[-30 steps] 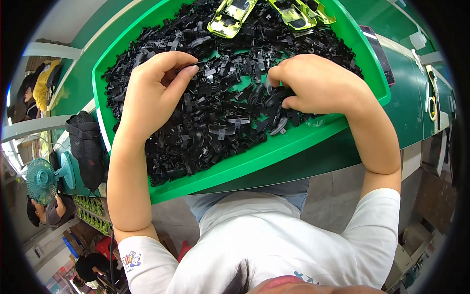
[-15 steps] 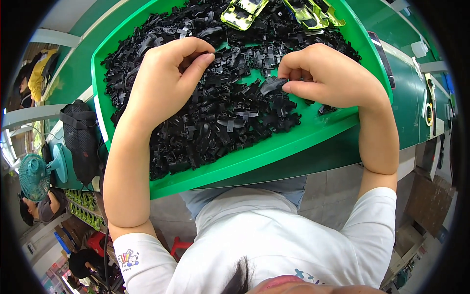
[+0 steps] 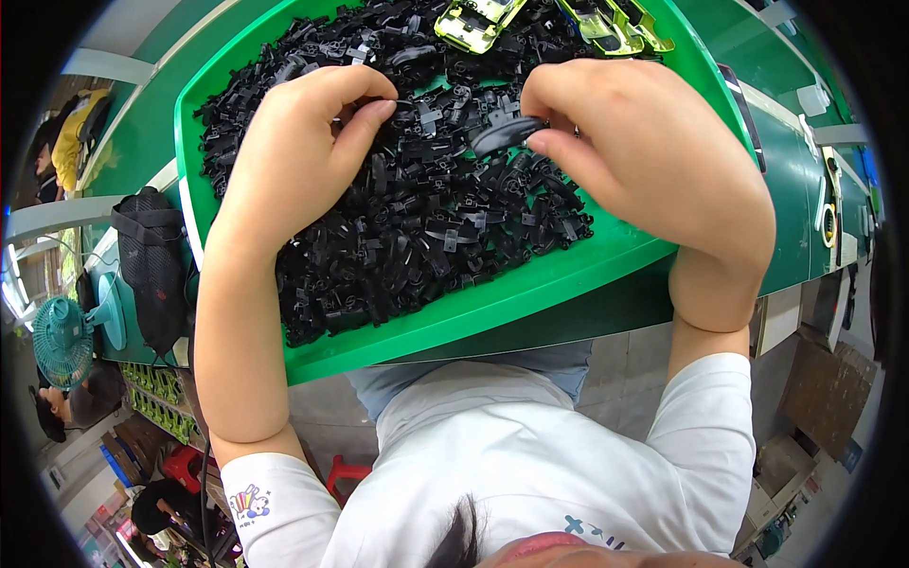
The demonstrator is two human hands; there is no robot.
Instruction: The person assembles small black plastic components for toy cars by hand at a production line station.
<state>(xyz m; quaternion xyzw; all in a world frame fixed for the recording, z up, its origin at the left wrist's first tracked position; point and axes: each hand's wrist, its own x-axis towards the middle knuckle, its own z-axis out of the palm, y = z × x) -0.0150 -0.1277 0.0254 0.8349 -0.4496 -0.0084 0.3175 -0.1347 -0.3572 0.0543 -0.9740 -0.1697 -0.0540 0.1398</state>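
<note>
My right hand (image 3: 606, 123) pinches a curved black plastic part (image 3: 504, 138) between thumb and forefinger, over a heap of small black plastic parts (image 3: 417, 218). To the left, my left hand (image 3: 322, 133) hovers above the same heap with thumb and forefinger pressed together. Anything in that pinch is too small or too hidden to name. The heap fills much of a green tray (image 3: 492, 314). At the tray's far side lie a yellow-green toy car body (image 3: 473, 26) and another yellow-green car body (image 3: 606, 28).
The tray rests on a green table (image 3: 791, 222). Left of it are a black mesh bag (image 3: 151, 270) and a teal fan (image 3: 64, 343). A dark flat device (image 3: 741, 118) lies beyond the tray's right edge. A red stool (image 3: 348, 473) stands below, and other people are farther left.
My right hand has moved left, carrying the curved black part toward the middle of the heap. My left hand has shifted slightly left, its fingers still pinched.
</note>
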